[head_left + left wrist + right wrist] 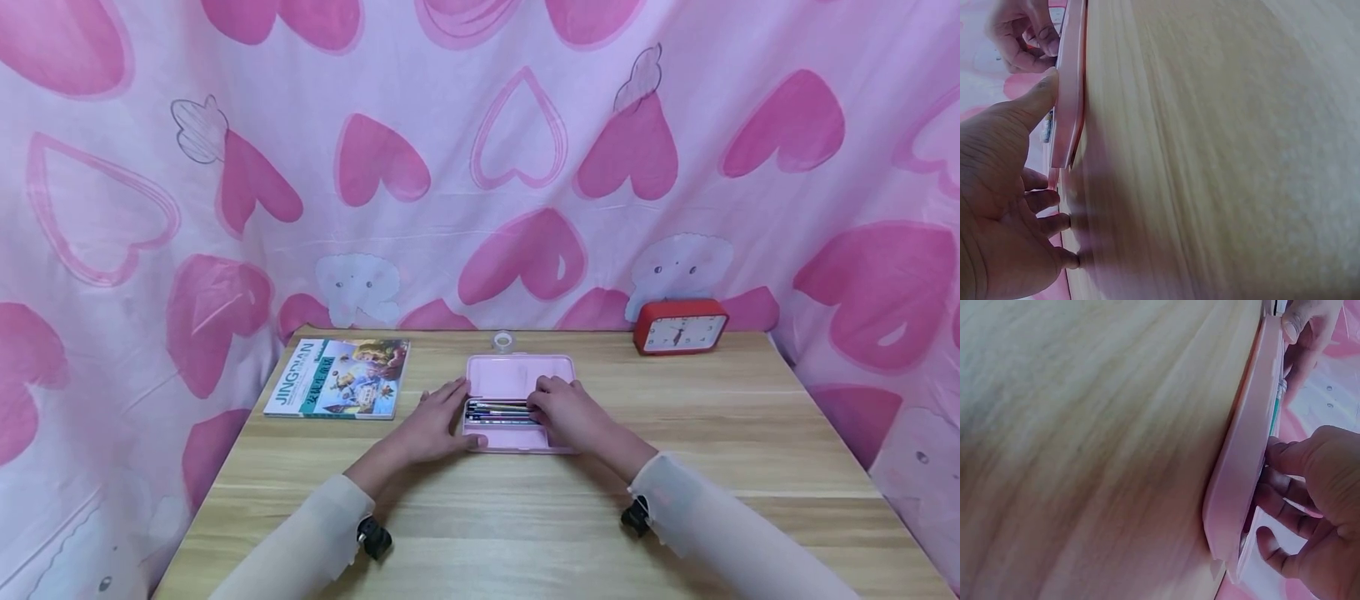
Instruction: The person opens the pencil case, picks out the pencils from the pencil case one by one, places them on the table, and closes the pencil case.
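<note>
A pink pencil case [517, 451] lies on the table with its lid [519, 377] raised towards the back. Several pencils [495, 410] lie side by side in its rear compartment. My left hand [435, 425] steadies the case at its left end, the thumb on the front rim and the other fingers spread along the side, tips near the tabletop in the left wrist view. Over the right end, my right hand [570, 412] reaches inside with bent fingers and pinches a pencil at its right end. The pinched part is mostly hidden behind the fingers and the case wall [1241, 450].
A picture book [341, 379] lies at the left of the wooden table [510, 533]. Behind the case sits a roll of tape [502, 340]. A red clock [681, 327] stands at the back right, before a pink heart-print curtain [405, 75].
</note>
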A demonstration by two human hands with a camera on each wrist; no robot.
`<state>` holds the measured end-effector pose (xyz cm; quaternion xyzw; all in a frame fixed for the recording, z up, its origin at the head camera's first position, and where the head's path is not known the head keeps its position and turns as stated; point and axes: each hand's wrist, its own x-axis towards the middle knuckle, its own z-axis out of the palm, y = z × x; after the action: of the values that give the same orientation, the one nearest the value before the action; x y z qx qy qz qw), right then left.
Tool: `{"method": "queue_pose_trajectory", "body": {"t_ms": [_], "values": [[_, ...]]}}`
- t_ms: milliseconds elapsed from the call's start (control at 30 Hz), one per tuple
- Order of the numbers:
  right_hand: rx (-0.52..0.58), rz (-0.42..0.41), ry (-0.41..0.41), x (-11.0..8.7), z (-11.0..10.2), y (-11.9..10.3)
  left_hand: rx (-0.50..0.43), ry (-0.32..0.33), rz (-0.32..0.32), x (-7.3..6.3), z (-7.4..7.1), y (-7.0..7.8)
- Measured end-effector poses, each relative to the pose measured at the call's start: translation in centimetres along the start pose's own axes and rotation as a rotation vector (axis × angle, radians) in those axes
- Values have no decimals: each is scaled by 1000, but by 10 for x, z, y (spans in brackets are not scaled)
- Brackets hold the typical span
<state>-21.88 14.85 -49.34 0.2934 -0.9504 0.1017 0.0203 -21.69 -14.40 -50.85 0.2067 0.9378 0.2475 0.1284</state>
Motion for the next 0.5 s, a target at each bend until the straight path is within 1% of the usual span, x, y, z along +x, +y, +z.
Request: {"method": "queue_pose_trajectory", "body": {"t_ms": [167, 367, 500], "values": [[-8, 11, -8, 2, 1, 0, 5, -1, -6, 2, 0, -1], [31, 33, -25, 3, 2, 0, -2, -3, -7, 2, 1, -2], [47, 34, -38, 3, -1, -3, 2, -6, -9, 2, 1, -2]]}}
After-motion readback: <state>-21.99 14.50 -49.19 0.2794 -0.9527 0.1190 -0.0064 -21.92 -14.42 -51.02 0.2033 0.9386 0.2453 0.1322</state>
